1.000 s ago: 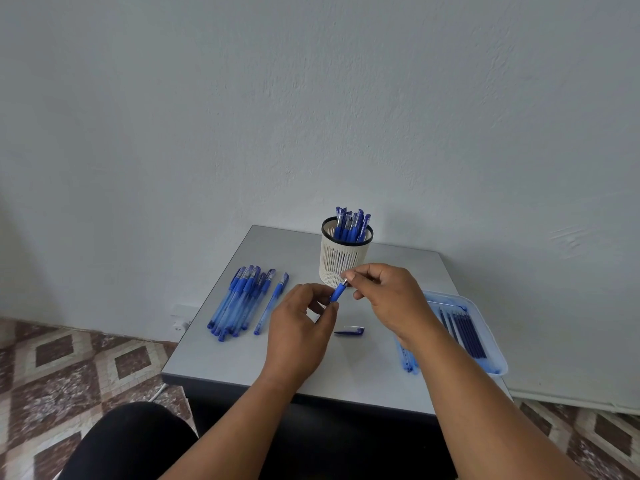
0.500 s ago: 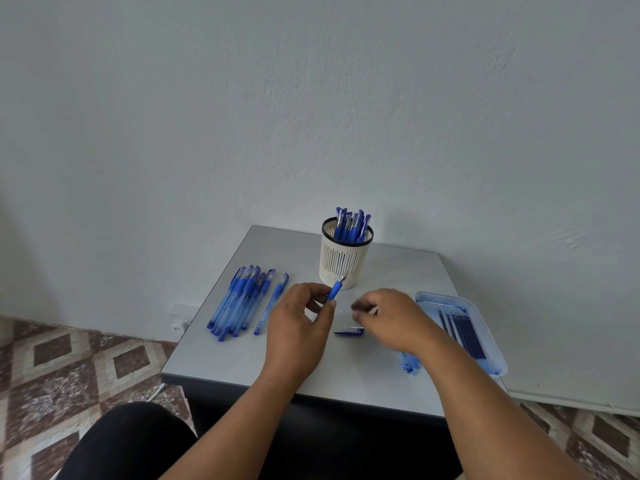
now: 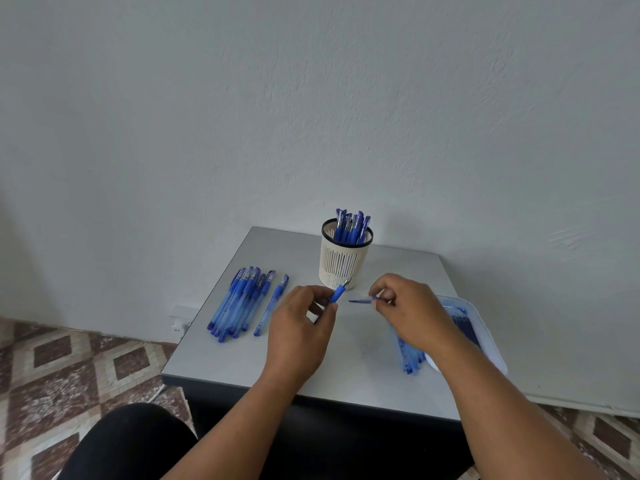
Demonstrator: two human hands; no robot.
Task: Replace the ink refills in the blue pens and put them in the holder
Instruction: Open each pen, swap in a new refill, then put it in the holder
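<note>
Just a small grey table [image 3: 225, 355] pushed up against a plain white wall [image 3: 311, 116], sitting on a brown and cream diamond-tile floor [image 3: 69, 368]. There's a white wall socket [image 3: 181, 322] down low, left of the table.

left hand [image 3: 298, 327]: bare | right hand [image 3: 410, 306]: bare | forearms: no sleeves | leg: black trousers [image 3: 128, 441]

Bare counter [image 3: 225, 355] strip at lower centre, pen row [image 3: 242, 299] blocking left, holder [image 3: 341, 263] upper centre, tray [image 3: 485, 327] crowding right
</note>
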